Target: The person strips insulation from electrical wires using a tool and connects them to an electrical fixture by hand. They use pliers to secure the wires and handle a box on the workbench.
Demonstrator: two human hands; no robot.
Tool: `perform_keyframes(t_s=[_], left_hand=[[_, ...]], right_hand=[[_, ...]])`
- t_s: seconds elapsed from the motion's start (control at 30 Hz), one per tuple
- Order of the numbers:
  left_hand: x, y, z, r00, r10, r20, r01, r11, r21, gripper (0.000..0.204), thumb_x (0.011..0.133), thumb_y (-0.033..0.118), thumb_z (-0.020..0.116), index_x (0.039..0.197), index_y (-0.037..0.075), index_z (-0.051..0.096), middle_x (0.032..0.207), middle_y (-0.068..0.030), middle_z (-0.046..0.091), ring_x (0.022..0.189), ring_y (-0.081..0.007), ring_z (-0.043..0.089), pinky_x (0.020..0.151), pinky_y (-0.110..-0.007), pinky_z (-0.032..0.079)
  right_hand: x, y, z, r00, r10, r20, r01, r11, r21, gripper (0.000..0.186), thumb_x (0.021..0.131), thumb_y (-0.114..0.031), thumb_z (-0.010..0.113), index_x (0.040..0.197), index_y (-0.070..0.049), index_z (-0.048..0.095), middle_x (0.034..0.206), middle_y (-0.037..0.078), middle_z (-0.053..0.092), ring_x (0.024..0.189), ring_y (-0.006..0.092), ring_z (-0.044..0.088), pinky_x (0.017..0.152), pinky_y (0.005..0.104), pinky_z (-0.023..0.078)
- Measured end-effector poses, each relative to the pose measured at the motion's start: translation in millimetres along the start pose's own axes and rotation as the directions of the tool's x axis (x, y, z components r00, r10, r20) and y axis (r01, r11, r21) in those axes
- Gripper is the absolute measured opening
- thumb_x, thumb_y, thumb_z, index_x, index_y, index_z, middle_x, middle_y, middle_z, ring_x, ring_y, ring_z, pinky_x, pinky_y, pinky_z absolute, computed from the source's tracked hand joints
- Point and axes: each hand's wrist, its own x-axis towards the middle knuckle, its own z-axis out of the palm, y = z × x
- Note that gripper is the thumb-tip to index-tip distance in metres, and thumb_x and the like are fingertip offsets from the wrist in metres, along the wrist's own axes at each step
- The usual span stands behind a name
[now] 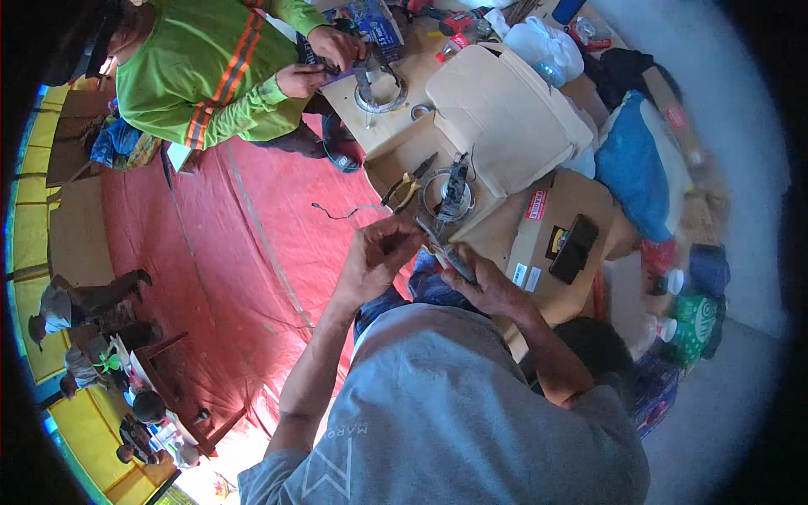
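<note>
The right hand (484, 284) grips a slim tool (444, 251) over the cardboard box (505, 118); the left hand (379, 252) pinches something too small to tell just beside it. Pliers (410, 183) and a round metal part (449, 195) lie in the box's open flap, a black phone (574, 248) nearby. A co-worker in a green shirt (202, 71) crouches across the red mat (219, 252).

Work laid out on cardboard

Pliers (410, 187) lie left of the ring fitting (449, 195) in the box flap (396, 156); a phone (573, 248) lies to their right.
</note>
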Motion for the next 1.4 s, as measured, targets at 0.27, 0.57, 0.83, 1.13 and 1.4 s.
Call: perform_keyframes(t_s=[0.27,0.57,0.83,1.13,1.4], left_hand=[[-10,-15,-10,0.995,-0.044,0.088,0.049,0.997,-0.055,0.012,0.102,0.005,0.066,0.109,-0.003,0.069,0.096,-0.0044,0.071,0.084,-0.0088,0.064,0.075,-0.027,0.052],[-11,-45,3,0.977,0.075,-0.200,0.014,0.912,0.409,0.013,0.104,0.010,0.066,0.101,-0.002,0.066,0.088,-0.0078,0.072,0.079,-0.0132,0.067,0.075,-0.030,0.054],[1,-71,-17,0.984,0.055,-0.169,-0.050,0.998,0.037,0.021,0.102,0.012,0.069,0.085,0.000,0.066,0.073,0.0022,0.058,0.068,-0.0071,0.049,0.059,-0.030,0.039],[8,-82,-29,0.975,0.120,-0.185,-0.147,0.979,-0.143,0.019,0.102,0.016,0.071,0.088,0.003,0.068,0.074,0.0012,0.063,0.067,-0.0067,0.053,0.060,-0.028,0.043],[-7,-94,-32,0.978,0.067,-0.196,-0.083,0.994,-0.071,0.019,0.104,0.019,0.068,0.096,0.002,0.068,0.077,0.0011,0.063,0.064,-0.0059,0.055,0.059,-0.028,0.046]], right_hand=[[-6,2,29,0.999,0.050,0.003,-0.050,0.996,0.076,0.040,0.103,-0.036,0.067,0.121,-0.001,0.063,0.094,0.018,0.071,0.087,0.0294,0.069,0.086,0.0458,0.053],[22,41,43,0.987,0.144,-0.076,-0.152,0.983,-0.101,0.033,0.103,-0.030,0.065,0.118,-0.001,0.062,0.092,0.019,0.071,0.085,0.0256,0.067,0.079,0.0448,0.053],[26,31,51,0.997,-0.081,-0.012,0.081,0.996,0.030,0.032,0.103,-0.021,0.062,0.128,-0.001,0.061,0.106,0.022,0.073,0.103,0.0300,0.072,0.086,0.0480,0.054],[28,11,33,0.954,0.134,0.269,-0.181,0.971,0.157,0.034,0.105,-0.033,0.061,0.117,-0.001,0.061,0.091,0.012,0.067,0.083,0.0241,0.062,0.084,0.0449,0.052],[36,19,21,0.956,0.250,0.155,-0.210,0.948,-0.238,0.032,0.101,-0.029,0.067,0.121,-0.004,0.061,0.092,0.009,0.070,0.081,0.0295,0.066,0.078,0.0460,0.055]])
